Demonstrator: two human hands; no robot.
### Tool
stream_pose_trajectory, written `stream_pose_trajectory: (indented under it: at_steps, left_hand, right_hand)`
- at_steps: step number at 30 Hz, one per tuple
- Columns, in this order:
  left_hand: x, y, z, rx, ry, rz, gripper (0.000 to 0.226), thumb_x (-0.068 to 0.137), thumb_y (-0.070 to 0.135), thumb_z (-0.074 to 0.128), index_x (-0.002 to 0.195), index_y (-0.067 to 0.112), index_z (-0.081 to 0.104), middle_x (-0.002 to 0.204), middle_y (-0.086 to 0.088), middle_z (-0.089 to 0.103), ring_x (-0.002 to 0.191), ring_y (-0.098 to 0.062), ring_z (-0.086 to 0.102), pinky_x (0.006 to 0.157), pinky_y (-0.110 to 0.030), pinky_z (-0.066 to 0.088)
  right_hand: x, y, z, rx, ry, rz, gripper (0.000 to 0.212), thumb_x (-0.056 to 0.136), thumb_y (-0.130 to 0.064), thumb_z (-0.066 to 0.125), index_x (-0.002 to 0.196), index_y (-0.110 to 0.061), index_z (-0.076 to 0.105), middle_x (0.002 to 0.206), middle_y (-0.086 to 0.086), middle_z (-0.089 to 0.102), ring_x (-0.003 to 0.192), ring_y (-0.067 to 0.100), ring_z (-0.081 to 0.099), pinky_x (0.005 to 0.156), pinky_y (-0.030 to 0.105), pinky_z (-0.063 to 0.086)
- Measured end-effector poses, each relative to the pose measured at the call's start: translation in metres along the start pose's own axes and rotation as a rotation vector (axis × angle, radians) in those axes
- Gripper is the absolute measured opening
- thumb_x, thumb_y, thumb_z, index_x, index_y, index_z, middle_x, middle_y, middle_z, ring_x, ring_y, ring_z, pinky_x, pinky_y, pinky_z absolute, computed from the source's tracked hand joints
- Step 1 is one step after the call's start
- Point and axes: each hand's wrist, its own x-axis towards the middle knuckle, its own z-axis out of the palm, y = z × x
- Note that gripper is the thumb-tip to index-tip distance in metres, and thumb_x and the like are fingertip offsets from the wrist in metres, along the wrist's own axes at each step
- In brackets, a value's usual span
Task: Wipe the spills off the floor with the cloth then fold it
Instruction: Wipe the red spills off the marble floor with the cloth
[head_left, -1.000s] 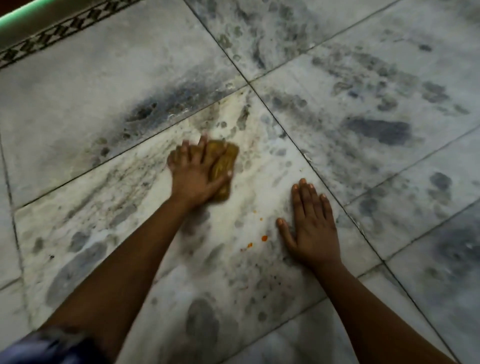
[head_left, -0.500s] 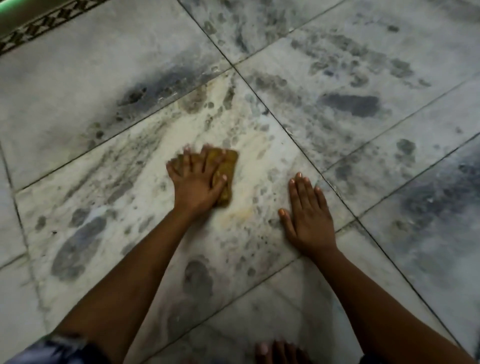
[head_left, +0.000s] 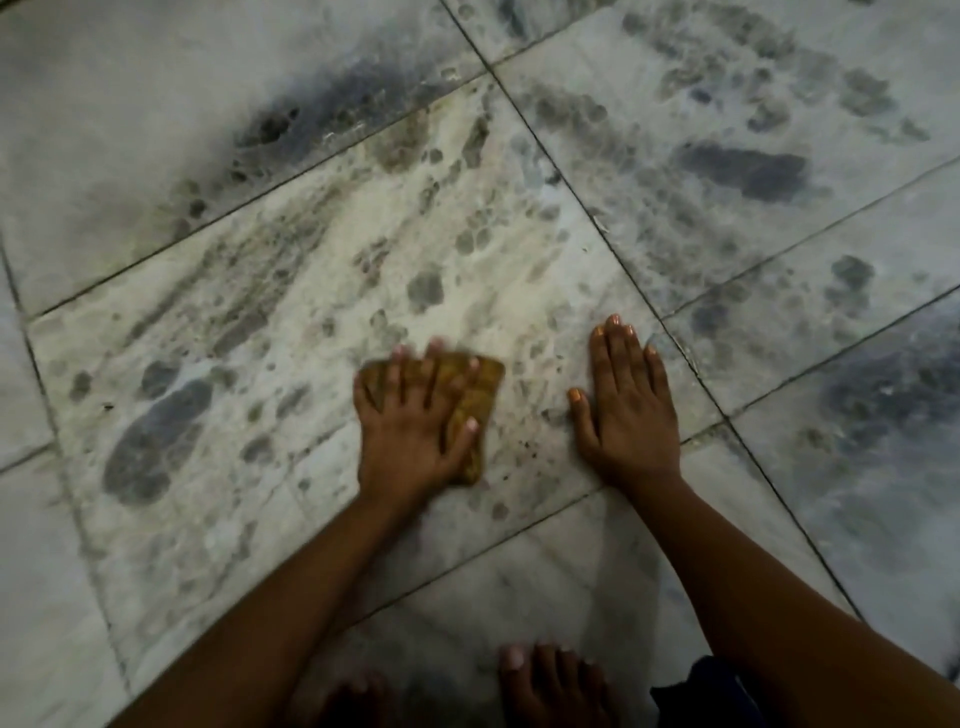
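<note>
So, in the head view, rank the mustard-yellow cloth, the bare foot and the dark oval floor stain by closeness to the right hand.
From the right hand:
1. Mustard-yellow cloth, just left, under the left hand.
2. Bare foot, below, near the frame bottom.
3. Dark oval floor stain, far left.

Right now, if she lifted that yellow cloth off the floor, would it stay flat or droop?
Probably droop: the cloth lies thin and creased under the left hand, moulded to the floor. It looks light, and possibly damp from wiping, so it may cling a little. Pushed, it seems likelier to bunch than slide stiffly.
</note>
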Motion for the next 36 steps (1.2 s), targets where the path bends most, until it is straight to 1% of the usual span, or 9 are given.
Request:
stream_pose_trajectory:
  at_steps: [6,9,12,16,21,24,29,32,36]
  left_hand:
    - [0.115,-0.020,-0.024,-0.071,-0.002,-0.438,0.061,0.093,0.054,0.022,0.149,0.034,0.009,0.159,-0.006,0.008,0.144,-0.037,-0.001,0.110,-0.063,-0.003]
    - [0.099,0.025,-0.019,-0.014,-0.028,-0.327,0.062,0.095,0.049,0.022,0.149,0.028,0.000,0.158,-0.012,0.007,0.144,-0.037,0.001,0.110,-0.063,-0.001]
    - [0.020,0.066,-0.005,0.011,-0.024,-0.051,0.063,0.089,0.051,0.028,0.148,0.035,0.013,0.157,-0.007,0.015,0.143,-0.037,0.012,0.108,-0.066,0.005]
    - [-0.040,0.023,0.002,-0.006,-0.054,0.085,0.062,0.084,0.054,0.034,0.144,0.039,0.026,0.152,-0.003,0.030,0.139,-0.033,0.020,0.107,-0.063,0.011]
    - [0.023,-0.065,-0.013,-0.038,-0.019,-0.407,0.066,0.089,0.056,0.018,0.148,0.027,0.021,0.157,-0.009,0.016,0.144,-0.037,0.007,0.111,-0.061,-0.001]
    - [0.072,-0.057,-0.022,-0.042,-0.046,-0.525,0.058,0.096,0.051,0.022,0.149,0.033,0.010,0.158,-0.007,0.008,0.144,-0.037,0.000,0.111,-0.061,-0.004]
    - [0.080,0.045,-0.012,0.025,-0.103,-0.171,0.063,0.093,0.054,0.015,0.150,0.030,0.003,0.159,-0.005,0.004,0.144,-0.035,-0.002,0.111,-0.061,-0.006]
    - [0.032,0.090,-0.005,-0.001,-0.079,0.084,0.057,0.092,0.052,0.025,0.147,0.039,0.019,0.158,-0.001,0.013,0.144,-0.035,0.008,0.107,-0.067,0.002]
    - [-0.013,0.044,0.004,0.026,-0.047,0.322,0.059,0.084,0.054,0.034,0.141,0.041,0.032,0.153,-0.002,0.029,0.138,-0.032,0.021,0.106,-0.067,0.015]
  right_hand:
    - [0.000,-0.001,-0.001,0.002,-0.005,0.001,0.066,0.091,-0.039,0.028,0.146,-0.004,0.023,0.154,0.015,0.020,0.143,0.021,0.015,0.116,0.036,0.006]
    - [0.000,0.000,-0.001,-0.006,-0.010,0.006,0.065,0.091,-0.039,0.028,0.147,-0.005,0.023,0.154,0.016,0.020,0.143,0.022,0.016,0.116,0.034,0.003]
    - [0.000,0.000,-0.003,-0.019,-0.009,0.006,0.065,0.091,-0.038,0.027,0.146,-0.004,0.025,0.153,0.017,0.022,0.142,0.025,0.019,0.115,0.034,0.003]
    - [0.000,-0.001,-0.003,-0.013,-0.013,-0.004,0.066,0.091,-0.040,0.025,0.147,-0.004,0.021,0.155,0.016,0.018,0.143,0.023,0.013,0.116,0.034,0.002]
    - [-0.001,0.000,-0.001,-0.004,-0.001,-0.003,0.066,0.092,-0.040,0.025,0.148,-0.005,0.021,0.155,0.015,0.016,0.144,0.022,0.012,0.115,0.032,0.000]
    - [-0.001,0.000,0.000,0.010,0.005,-0.007,0.064,0.092,-0.038,0.023,0.147,-0.004,0.022,0.155,0.015,0.017,0.143,0.024,0.014,0.115,0.031,0.000]
    - [-0.006,0.006,-0.006,0.018,0.067,0.102,0.062,0.094,-0.036,0.020,0.147,-0.004,0.024,0.155,0.015,0.017,0.143,0.024,0.014,0.116,0.034,0.004]
    - [-0.016,0.017,-0.008,-0.013,0.035,0.134,0.063,0.093,-0.036,0.020,0.146,-0.003,0.027,0.153,0.017,0.022,0.142,0.028,0.021,0.114,0.035,0.006]
    - [-0.015,0.020,-0.008,-0.013,0.028,0.132,0.063,0.092,-0.036,0.022,0.146,-0.005,0.026,0.154,0.016,0.022,0.143,0.026,0.020,0.115,0.035,0.007]
